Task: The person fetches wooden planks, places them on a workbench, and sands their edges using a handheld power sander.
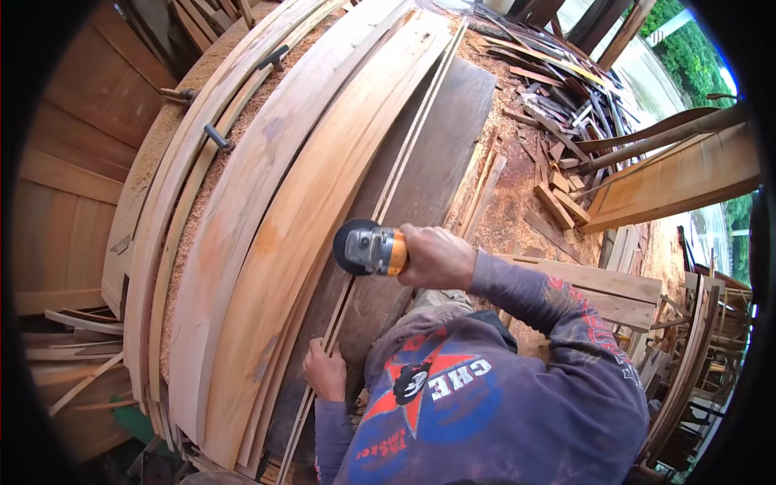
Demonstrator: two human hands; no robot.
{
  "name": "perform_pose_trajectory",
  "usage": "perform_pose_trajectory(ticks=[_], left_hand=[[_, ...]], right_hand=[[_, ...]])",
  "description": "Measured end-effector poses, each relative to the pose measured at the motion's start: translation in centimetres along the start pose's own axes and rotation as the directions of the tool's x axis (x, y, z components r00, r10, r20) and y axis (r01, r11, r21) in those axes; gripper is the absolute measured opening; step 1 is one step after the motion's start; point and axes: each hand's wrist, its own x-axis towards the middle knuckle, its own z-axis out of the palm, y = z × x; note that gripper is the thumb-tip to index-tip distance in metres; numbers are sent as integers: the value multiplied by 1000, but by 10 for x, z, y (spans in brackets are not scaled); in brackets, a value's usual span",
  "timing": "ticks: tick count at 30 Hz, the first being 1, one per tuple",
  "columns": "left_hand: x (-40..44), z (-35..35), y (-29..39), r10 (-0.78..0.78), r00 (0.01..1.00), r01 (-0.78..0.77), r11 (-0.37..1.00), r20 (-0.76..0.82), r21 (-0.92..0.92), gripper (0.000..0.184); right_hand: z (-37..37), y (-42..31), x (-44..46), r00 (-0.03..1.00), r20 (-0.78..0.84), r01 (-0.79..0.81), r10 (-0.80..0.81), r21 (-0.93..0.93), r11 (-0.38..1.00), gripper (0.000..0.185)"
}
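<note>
Thin strips (402, 162) of pale wood lie side by side in front of us, running lengthwise from the top of the view down to the bottom edge, over a wide dark plank (440, 133). Our left hand (325, 369) is closed around them low down, its fingers curled over the wood. Our right hand (436, 256) is wrapped round the orange body of a power tool (368, 247), whose round black disc sits over the strips farther up; we cannot tell whether the disc touches the wood.

Just to the left of the strips we have broad, gently curved planks (303, 182), pale and tan, laid close together, with a few layered at the edge nearest the strips. Beyond those run narrower curved lengths (184, 166), and two dark handles (217, 137) stick out among them, with brown shavings (212, 182) in the gap. Upright wooden panels (77, 174) stand at the far left.

To the right of the dark plank, shavings and scraps cover the ground. Farther up we see a loose heap of dark offcuts (566, 101), short pale blocks (556, 206) below it, and a large panel (683, 182) lying tilted at the right. Greenery (685, 61) shows past the upper right corner. We wear a purplish long-sleeved shirt (517, 420) with a red star and lettering printed on it.
</note>
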Motion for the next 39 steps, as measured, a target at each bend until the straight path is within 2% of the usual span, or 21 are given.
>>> perform_pose_trajectory(ticks=[2, 3, 4, 5, 7, 9, 11, 12, 13, 15, 17, 19, 21, 23, 25, 28, 30, 31, 33, 37, 39], left_hand=[[26, 12, 1, 147, 983, -153, 987, -109, -51, 48], [-69, 12, -36, 75, 997, -74, 996, 22, -42, 48], [-36, 22, -24, 245, 947, -249, 969, -206, 10, 46], [-15, 22, -16, 389, 832, -375, 920, -396, 116, 44], [-3, 16, 13, 441, 774, -425, 894, -453, 144, 43], [9, 16, 45, 491, 708, -474, 863, -506, 174, 43], [24, 22, 68, 400, 864, -382, 916, -307, 121, 45], [31, 27, 65, 430, 835, -420, 901, -344, 107, 47], [38, 23, 67, 428, 828, -424, 901, -363, 96, 47], [48, 11, 51, 462, 842, -456, 885, -278, 91, 46], [64, -22, 43, 416, 873, -453, 885, -253, -107, 47], [58, -55, 43, 431, 861, -483, 859, -271, -170, 48], [74, -73, 29, 378, 859, -448, 881, -346, -150, 48], [80, -125, 39, 293, 930, -308, 951, -224, -36, 50], [106, -135, 20, 489, 775, -596, 777, -401, -205, 54], [143, -140, -8, 453, 816, -504, 862, -360, -57, 52], [152, -124, -8, 562, 660, -656, 754, -499, -19, 55], [155, -121, -11, 551, 670, -647, 762, -497, -28, 55], [166, -122, -4, 426, 822, -485, 872, -378, -72, 64], [180, -135, 12, 439, 853, -465, 885, -282, -28, 72], [191, -149, 21, 537, 809, -562, 826, -240, -46, 72]], right_hand=[[1, 3, 9, 1000, -15, 9, -9, -27, 1000, 51], [21, -22, -67, 991, 110, -71, 71, -5, 997, 51], [14, -18, -58, 999, 9, -34, 34, 55, 998, 48], [12, -17, -55, 998, -70, 4, 5, 135, 991, 46], [11, -11, -72, 989, -139, -20, 44, 172, 985, 46], [3, -6, -93, 923, -346, -52, 165, 314, 948, 45], [4, 9, -114, 867, -448, -63, 220, 338, 939, 45], [1, 20, -122, 799, -536, -80, 274, 356, 931, 46], [-3, 32, -131, 797, -548, -66, 254, 340, 938, 46], [1, 56, -154, 722, -563, -153, 401, 436, 887, 47], [1, 75, -170, 719, -548, -190, 428, 437, 879, 47], [2, 90, -177, 698, -551, -216, 457, 447, 868, 47], [6, 104, -188, 632, -590, -265, 503, 445, 855, 45], [4, 105, -194, 649, -556, -242, 519, 497, 834, 43], [4, 110, -195, 593, -585, -255, 554, 516, 817, 41], [2, 115, -191, 651, -559, -203, 514, 524, 827, 36], [-1, 121, -186, 647, -554, -209, 524, 532, 820, 39], [-3, 117, -183, 656, -546, -216, 521, 526, 823, 39], [-12, 109, -173, 673, -561, -194, 481, 494, 848, 40], [-25, 91, -156, 666, -634, -122, 392, 426, 896, 39], [-26, 81, -151, 651, -628, -147, 427, 447, 882, 39]])
